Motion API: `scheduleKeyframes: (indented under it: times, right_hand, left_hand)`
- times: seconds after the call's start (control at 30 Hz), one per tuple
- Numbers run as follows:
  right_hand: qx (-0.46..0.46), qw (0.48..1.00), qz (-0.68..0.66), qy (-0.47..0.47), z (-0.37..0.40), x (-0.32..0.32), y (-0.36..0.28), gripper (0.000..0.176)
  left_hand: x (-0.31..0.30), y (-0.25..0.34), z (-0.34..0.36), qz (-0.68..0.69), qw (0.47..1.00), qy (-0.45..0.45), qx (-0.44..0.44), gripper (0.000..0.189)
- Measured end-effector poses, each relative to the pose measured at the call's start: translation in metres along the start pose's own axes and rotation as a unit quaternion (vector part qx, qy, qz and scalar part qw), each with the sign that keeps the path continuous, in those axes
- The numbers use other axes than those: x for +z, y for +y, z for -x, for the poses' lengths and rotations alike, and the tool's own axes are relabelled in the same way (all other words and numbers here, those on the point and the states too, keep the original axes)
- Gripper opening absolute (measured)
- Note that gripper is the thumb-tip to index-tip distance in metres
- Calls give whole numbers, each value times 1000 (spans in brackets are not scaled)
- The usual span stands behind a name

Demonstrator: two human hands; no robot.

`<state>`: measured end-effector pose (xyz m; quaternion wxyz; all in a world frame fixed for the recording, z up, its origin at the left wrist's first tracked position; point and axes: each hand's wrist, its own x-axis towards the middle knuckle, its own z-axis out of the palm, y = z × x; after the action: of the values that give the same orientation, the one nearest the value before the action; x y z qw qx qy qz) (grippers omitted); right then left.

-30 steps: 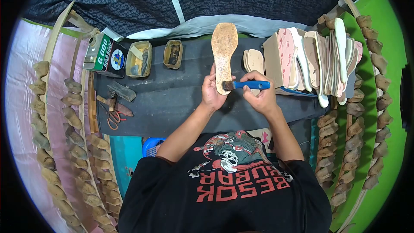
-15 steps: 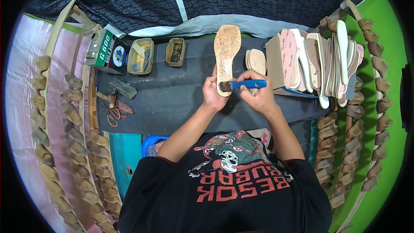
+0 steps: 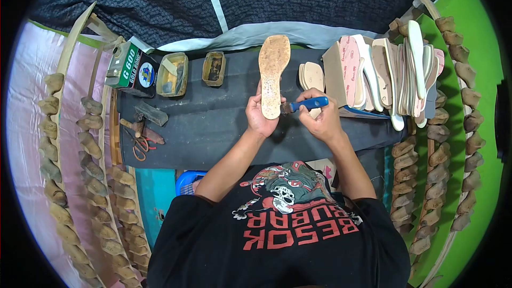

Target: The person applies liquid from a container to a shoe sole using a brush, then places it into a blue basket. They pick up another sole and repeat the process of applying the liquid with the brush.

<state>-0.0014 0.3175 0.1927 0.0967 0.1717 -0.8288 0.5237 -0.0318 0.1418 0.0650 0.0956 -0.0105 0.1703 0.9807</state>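
The step in hand was judged to be coating with a brush. The left hand (image 3: 260, 114) held the heel end of a tan insole (image 3: 273, 69), fingers closed round its edge. The insole lay over the dark surface (image 3: 213, 128), toe pointing away from the person; whether the toe rested there could not be told. The right hand (image 3: 320, 120) was closed on a blue-handled brush (image 3: 304, 105), bristles just beside the insole's right edge near the heel. The insole's face looked flat, pale and mottled with dark speckles. A further stroke would call for firm support at the heel and the bristles laid onto the face. Open tins (image 3: 172, 74) stood well apart, to the left.
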Motion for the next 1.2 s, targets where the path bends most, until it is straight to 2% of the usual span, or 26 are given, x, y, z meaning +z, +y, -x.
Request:
scheduleKeyframes:
  times: [0.07,0.17,0.2,0.3,0.43,0.5,0.53,0.6,0.67,0.87,1.0,1.13,1.2]
  right_hand:
    - [-3,1000,7,27,2,-7,14,10]
    - [55,988,-93,113,0,-17,33,6]
    - [42,984,-111,134,-3,-21,36,9]
    - [169,911,-356,121,-9,-17,49,12]
    - [231,923,-308,-6,13,14,73,11]
    - [309,869,-384,-42,23,27,62,9]
    - [319,858,-401,-39,26,32,60,12]
    - [302,873,-380,-43,27,34,59,11]
    - [299,880,-365,-52,31,36,73,12]
    - [333,838,-423,-87,41,45,103,9]
    - [334,824,-431,-157,51,69,101,9]
    - [353,802,-416,-243,61,94,77,8]
    - [350,792,-428,-258,64,106,63,12]
  left_hand:
    - [6,-2,1,-3,1000,7,3,66]
    - [6,-2,0,-28,999,-16,-8,67]
    - [7,-2,0,-34,999,-35,-4,66]
    - [8,-5,5,-52,997,-64,-3,63]
    - [15,-16,19,-95,994,-48,-5,61]
    - [19,-19,25,-151,988,-24,10,60]
    - [23,-20,29,-189,982,-3,20,60]
    - [21,-22,37,-219,974,46,36,60]
    - [11,-20,48,-239,970,45,28,62]
    - [-2,-25,94,-253,956,132,68,76]
    - [-2,-26,128,-239,945,197,102,78]
    - [-17,-21,154,-246,940,206,116,72]
    - [-29,-18,162,-223,947,193,126,70]
